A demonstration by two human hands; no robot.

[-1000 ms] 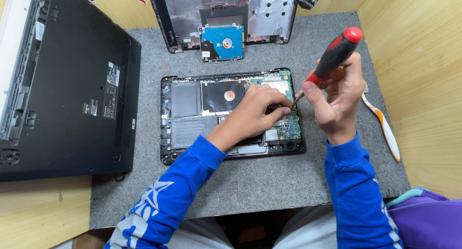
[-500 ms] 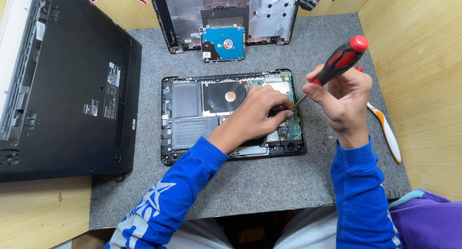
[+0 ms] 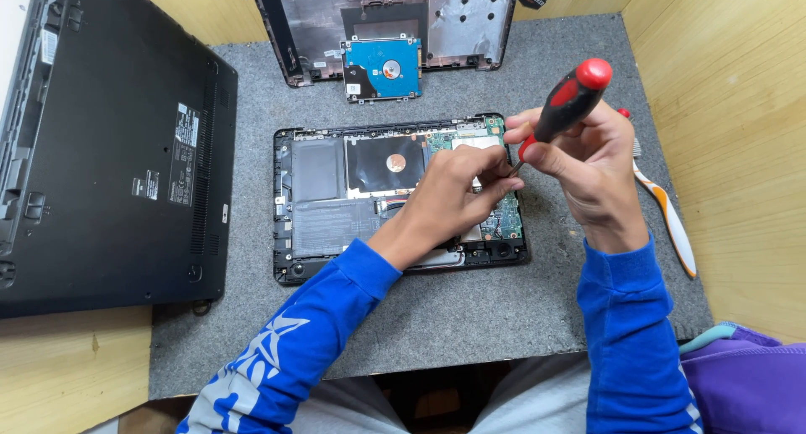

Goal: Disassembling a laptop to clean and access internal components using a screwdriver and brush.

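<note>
Head view, looking down on a grey mat set on a wooden table. Both arms wear blue sleeves. At the centre lies an opened laptop, its inner parts bare: dark panels to the left of the fingers, a green circuit board just under and right of them. The left hand rests on the board, fingers curled and pressed together; whether they pinch anything cannot be told. The right hand sits just right of it, almost touching, fingers wrapped tight around a screwdriver with a red and black handle. The handle tilts up and to the right; its tip points down at the left fingertips. Beyond the fingers, at the mat's far edge, lies a blue drive against a grey cover. Far left of the hands lies a black laptop, underside up, bearing small rectangular white and black labels. Right of the right hand lies a white and orange tool.
</note>
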